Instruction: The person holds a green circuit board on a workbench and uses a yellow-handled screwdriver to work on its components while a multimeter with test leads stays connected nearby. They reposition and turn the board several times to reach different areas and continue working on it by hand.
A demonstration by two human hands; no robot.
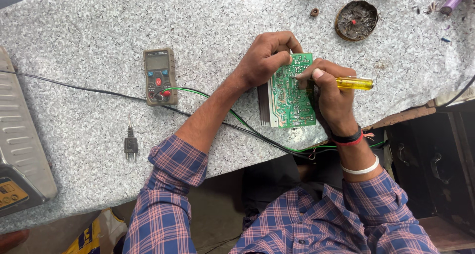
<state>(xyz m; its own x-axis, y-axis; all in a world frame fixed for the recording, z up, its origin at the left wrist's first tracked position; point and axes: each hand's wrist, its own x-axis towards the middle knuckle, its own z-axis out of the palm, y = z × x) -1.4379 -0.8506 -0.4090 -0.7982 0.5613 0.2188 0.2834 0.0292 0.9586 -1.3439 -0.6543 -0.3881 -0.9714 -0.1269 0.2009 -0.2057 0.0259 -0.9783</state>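
A green circuit board [289,98] stands tilted on the speckled grey table [89,31], solder side up, with a dark finned block along its left edge. My left hand [267,58] grips the board's top left corner. My right hand [332,93] holds a yellow-handled screwdriver [354,83], whose tip touches the board near its upper middle. A brown multimeter [160,76] lies to the left, with black and green leads [237,120] running from it under my left forearm toward the table's front edge.
A small black plug [130,146] lies near the front left. A grey metal appliance [20,150] sits at the left edge. A round tin of dark residue [356,20] stands at the back right. A dark wooden drawer unit [435,170] is at the right.
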